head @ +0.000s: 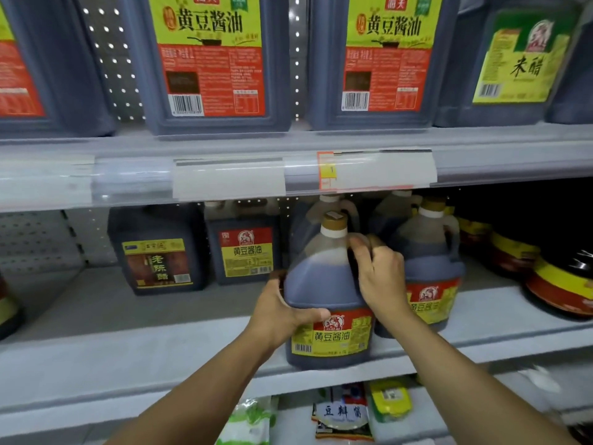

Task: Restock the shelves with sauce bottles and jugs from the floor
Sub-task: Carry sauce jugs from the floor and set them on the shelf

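Right at the front edge of the middle shelf (128, 358) stands a dark jug (327, 303), its red-and-yellow label reading 黄豆酱油. The left hand (279, 313) cups its side, thumb lying across the label top. The right hand (378, 274) has its fingers curled round the handle below the gold cap. Just beside it on the right stands a twin jug (430, 271), its label partly hidden by the right wrist. Further back sit a square jug (245, 250) with the same words and another (158, 252) marked 老陈醋. Above, big jugs (208, 59) read 黄豆酱油, and one (513, 62) reads 米醋; their tops are cut off. Price tags (229, 179) are too blurred to read.
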